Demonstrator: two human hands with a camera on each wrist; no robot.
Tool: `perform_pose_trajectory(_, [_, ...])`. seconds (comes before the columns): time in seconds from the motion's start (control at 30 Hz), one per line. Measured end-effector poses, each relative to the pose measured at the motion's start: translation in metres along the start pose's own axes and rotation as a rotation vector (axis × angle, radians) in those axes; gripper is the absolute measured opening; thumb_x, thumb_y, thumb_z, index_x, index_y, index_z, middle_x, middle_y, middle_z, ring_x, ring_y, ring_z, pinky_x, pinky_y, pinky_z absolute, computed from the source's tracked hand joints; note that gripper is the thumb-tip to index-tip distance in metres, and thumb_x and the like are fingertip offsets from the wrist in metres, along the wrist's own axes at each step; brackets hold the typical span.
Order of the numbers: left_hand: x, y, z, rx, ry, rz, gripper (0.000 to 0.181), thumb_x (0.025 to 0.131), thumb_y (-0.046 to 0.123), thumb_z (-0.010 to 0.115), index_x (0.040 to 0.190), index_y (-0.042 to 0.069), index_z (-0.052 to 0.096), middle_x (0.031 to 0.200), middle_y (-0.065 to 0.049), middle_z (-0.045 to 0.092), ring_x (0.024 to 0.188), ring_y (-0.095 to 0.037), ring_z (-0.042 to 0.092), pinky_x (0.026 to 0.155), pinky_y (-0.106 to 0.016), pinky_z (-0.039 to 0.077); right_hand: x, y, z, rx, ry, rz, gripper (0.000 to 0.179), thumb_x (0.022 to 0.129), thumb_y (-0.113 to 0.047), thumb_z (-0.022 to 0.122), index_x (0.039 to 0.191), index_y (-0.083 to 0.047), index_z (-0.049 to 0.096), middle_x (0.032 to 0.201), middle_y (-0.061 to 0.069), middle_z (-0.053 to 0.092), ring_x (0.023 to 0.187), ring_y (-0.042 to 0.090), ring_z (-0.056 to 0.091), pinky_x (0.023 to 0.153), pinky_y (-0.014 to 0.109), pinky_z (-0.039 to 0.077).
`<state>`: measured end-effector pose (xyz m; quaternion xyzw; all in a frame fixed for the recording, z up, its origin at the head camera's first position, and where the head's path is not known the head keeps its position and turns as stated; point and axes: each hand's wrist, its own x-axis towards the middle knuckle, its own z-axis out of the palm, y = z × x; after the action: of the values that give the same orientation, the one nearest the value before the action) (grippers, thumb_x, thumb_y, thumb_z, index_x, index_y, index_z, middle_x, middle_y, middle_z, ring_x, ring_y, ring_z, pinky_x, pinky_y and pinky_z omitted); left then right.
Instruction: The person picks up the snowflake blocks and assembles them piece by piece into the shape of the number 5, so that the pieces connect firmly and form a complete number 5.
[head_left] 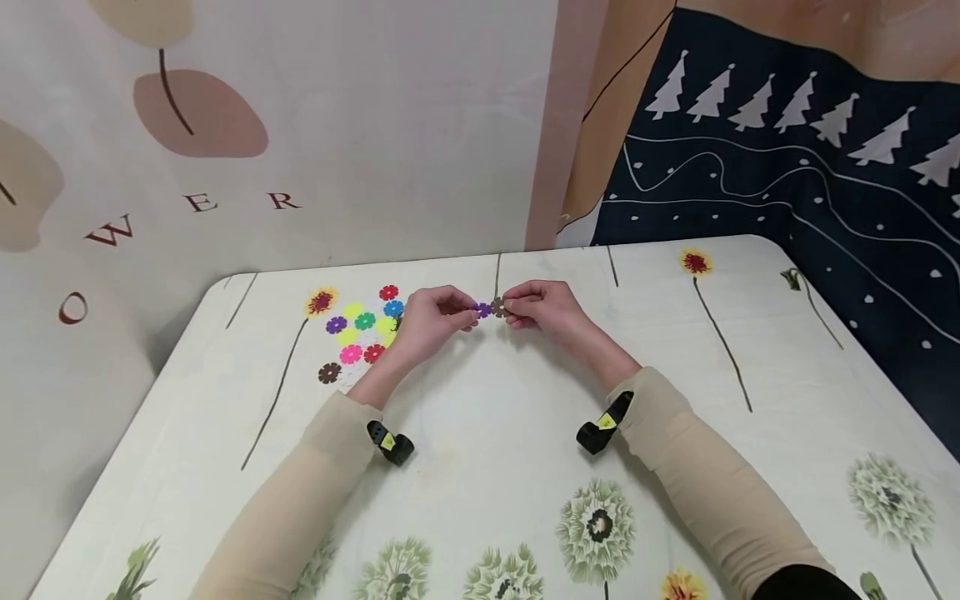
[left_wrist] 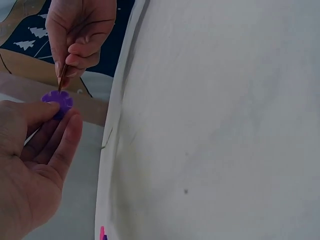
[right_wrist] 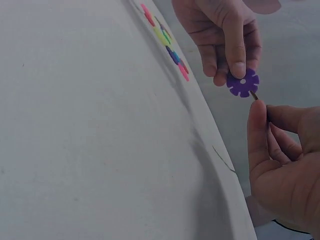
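Between thumb and fingers my left hand (head_left: 433, 321) pinches a purple notched disc (right_wrist: 243, 84), round with slots about its rim and a small hole in its middle. A brown notched disc (head_left: 499, 307) is pinched by my right hand (head_left: 551, 312). Seen from the right wrist, the brown disc stands edge-on, its edge meeting the purple disc's rim at a slot. Both hands hold the pair above the far part of the table, fingertips close together. My fingers cover much of the brown disc.
Left of my left hand lies a loose group of notched discs in several colours, among them a pink disc (head_left: 351, 354), a green disc (head_left: 365, 321) and another brown disc (head_left: 329, 372). A flower-printed cloth (head_left: 495, 442) covers the table, with a pale curtain (head_left: 412, 150) behind it.
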<state>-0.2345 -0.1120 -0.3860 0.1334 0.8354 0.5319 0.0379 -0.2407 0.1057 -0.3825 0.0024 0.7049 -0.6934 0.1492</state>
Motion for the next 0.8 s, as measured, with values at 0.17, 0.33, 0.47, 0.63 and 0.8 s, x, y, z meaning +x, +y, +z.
perform_pose_trajectory(0.17, [-0.001, 0.004, 0.005, 0.0, 0.038, 0.037, 0.011, 0.094, 0.004, 0.075, 0.104, -0.001, 0.076, 0.096, -0.012, 0.075, 0.084, -0.023, 0.073, 0.081, -0.03, 0.06, -0.002, -0.001, -0.001, 0.026, 0.012, -0.009, 0.024, 0.099, 0.0, 0.066, 0.12, 0.012, 0.066, 0.105, 0.018, 0.069, 0.072, 0.01, 0.068, 0.073, 0.024, 0.06])
perform_pose_trajectory(0.33, [-0.002, 0.007, 0.007, 0.003, 0.054, 0.074, 0.009, 0.093, 0.003, 0.075, 0.101, -0.001, 0.077, 0.094, -0.012, 0.076, 0.083, -0.023, 0.073, 0.082, -0.03, 0.06, -0.004, -0.002, -0.001, 0.035, 0.033, -0.021, 0.024, 0.098, 0.001, 0.067, 0.119, 0.012, 0.067, 0.106, 0.02, 0.069, 0.07, 0.009, 0.069, 0.072, 0.023, 0.06])
perform_pose_trajectory(0.47, [-0.001, 0.009, 0.008, -0.003, 0.052, 0.084, 0.009, 0.092, 0.001, 0.075, 0.1, -0.002, 0.078, 0.093, -0.013, 0.076, 0.082, -0.023, 0.073, 0.082, -0.03, 0.06, -0.005, -0.002, 0.001, 0.046, 0.058, -0.026, 0.023, 0.097, 0.002, 0.068, 0.118, 0.013, 0.069, 0.107, 0.021, 0.07, 0.068, 0.009, 0.069, 0.071, 0.023, 0.06])
perform_pose_trajectory(0.63, [0.001, 0.012, 0.007, 0.012, 0.05, 0.082, 0.009, 0.092, 0.0, 0.076, 0.1, -0.003, 0.078, 0.092, -0.013, 0.076, 0.081, -0.023, 0.074, 0.081, -0.03, 0.061, -0.005, -0.003, 0.003, 0.063, 0.074, -0.013, 0.022, 0.096, 0.001, 0.069, 0.116, 0.011, 0.07, 0.109, 0.021, 0.069, 0.069, 0.01, 0.069, 0.072, 0.024, 0.06])
perform_pose_trajectory(0.8, [0.002, 0.014, 0.006, 0.021, 0.044, 0.08, 0.009, 0.091, 0.001, 0.076, 0.099, -0.002, 0.078, 0.091, -0.013, 0.076, 0.081, -0.023, 0.074, 0.08, -0.03, 0.061, -0.007, -0.004, 0.002, 0.061, 0.068, -0.008, 0.022, 0.097, 0.0, 0.068, 0.117, 0.01, 0.07, 0.112, 0.021, 0.069, 0.071, 0.011, 0.069, 0.073, 0.023, 0.06])
